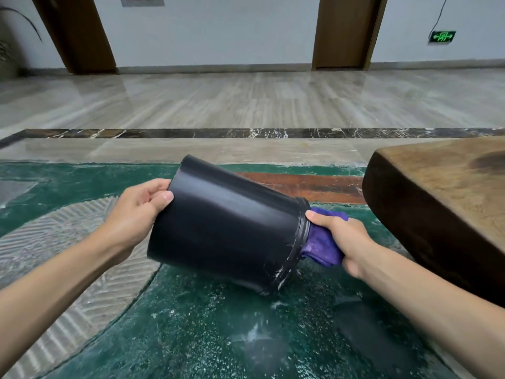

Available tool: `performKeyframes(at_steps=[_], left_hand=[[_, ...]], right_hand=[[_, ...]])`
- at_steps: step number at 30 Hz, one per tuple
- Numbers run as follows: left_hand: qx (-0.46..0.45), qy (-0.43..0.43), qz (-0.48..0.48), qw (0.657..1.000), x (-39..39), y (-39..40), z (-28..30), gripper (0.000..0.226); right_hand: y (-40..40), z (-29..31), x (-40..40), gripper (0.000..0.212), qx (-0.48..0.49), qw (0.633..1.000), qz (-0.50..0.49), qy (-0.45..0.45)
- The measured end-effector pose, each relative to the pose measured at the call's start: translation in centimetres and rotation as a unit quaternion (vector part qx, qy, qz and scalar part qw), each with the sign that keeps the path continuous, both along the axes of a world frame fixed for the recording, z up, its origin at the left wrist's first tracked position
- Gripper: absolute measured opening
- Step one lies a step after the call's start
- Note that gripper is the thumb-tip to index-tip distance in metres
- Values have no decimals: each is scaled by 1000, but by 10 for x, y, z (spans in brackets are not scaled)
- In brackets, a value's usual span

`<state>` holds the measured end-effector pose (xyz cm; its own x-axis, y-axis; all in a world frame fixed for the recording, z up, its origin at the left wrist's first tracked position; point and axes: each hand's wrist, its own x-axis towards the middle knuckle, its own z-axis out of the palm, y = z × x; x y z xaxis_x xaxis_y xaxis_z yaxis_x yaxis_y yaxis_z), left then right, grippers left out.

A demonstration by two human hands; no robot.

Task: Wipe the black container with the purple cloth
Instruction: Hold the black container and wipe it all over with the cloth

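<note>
The black container (pixel 224 225), a round bin, is tipped on its side in the air, its flat bottom pointing left and its rimmed mouth pointing right and down. My left hand (pixel 136 212) grips the bottom edge, thumb on the side wall. My right hand (pixel 338 236) is closed on the purple cloth (pixel 322 246), bunched up and pressed against the rim at the mouth. Part of the cloth is hidden behind the rim and my fingers.
A thick dark wooden slab table (pixel 437 203) juts in from the right, close to my right hand. Below lies a green marble floor (pixel 218 329) with a grey patterned inlay on the left. Two brown doors stand against the far wall.
</note>
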<state>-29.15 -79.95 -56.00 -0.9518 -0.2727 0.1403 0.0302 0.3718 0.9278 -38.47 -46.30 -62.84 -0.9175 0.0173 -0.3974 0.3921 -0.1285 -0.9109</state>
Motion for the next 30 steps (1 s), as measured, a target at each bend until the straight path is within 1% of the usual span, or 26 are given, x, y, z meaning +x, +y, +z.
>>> performKeyframes(at_steps=[5, 7, 9, 11, 12, 14, 16, 18, 20, 22, 24, 26, 27, 28, 29, 30], left_hand=[[27, -28, 5, 999, 6, 6, -2, 29], [34, -34, 7, 999, 6, 8, -4, 29], [39, -38, 2, 999, 3, 9, -3, 30], [45, -42, -5, 998, 0, 13, -1, 30], [48, -41, -7, 998, -2, 16, -1, 30], [53, -37, -8, 998, -4, 22, -1, 31], [59, -35, -12, 998, -6, 25, -1, 31], [54, -35, -16, 998, -8, 28, -1, 31], [49, -33, -21, 998, -10, 32, -1, 31], [55, -28, -18, 998, -12, 35, 0, 31], [76, -24, -11, 997, -14, 36, -1, 32], [97, -20, -9, 995, -14, 33, -2, 30], [104, -19, -6, 994, -14, 30, -3, 29], [110, -21, 0, 994, -13, 27, -4, 28], [119, -24, 9, 993, -13, 24, -4, 28], [128, -30, 19, 991, -13, 21, -5, 29]], right_hand=[[-3, -5, 4, 36, 28, 999, -2, -18], [-3, -9, 4, 34, 33, 999, 0, -20], [-4, -8, -2, 29, 68, 997, -21, -3], [-8, -3, -12, 23, 141, 987, -64, 52], [-10, 2, -17, 21, 195, 973, -74, 98], [-20, 16, -22, 27, 297, 934, -44, 192], [-38, 29, -23, 30, 349, 904, 0, 248], [-61, 37, -21, 32, 380, 883, 40, 273], [-89, 41, -12, 33, 403, 857, 74, 311], [-113, 44, 4, 32, 413, 827, 68, 374], [-130, 41, 26, 33, 381, 805, 55, 451], [-138, 26, 47, 38, 349, 774, 98, 519], [-137, 14, 55, 42, 343, 748, 133, 552], [-133, 3, 61, 50, 353, 711, 173, 583], [-125, -7, 67, 60, 381, 661, 218, 609], [-114, -18, 71, 71, 416, 603, 266, 627]])
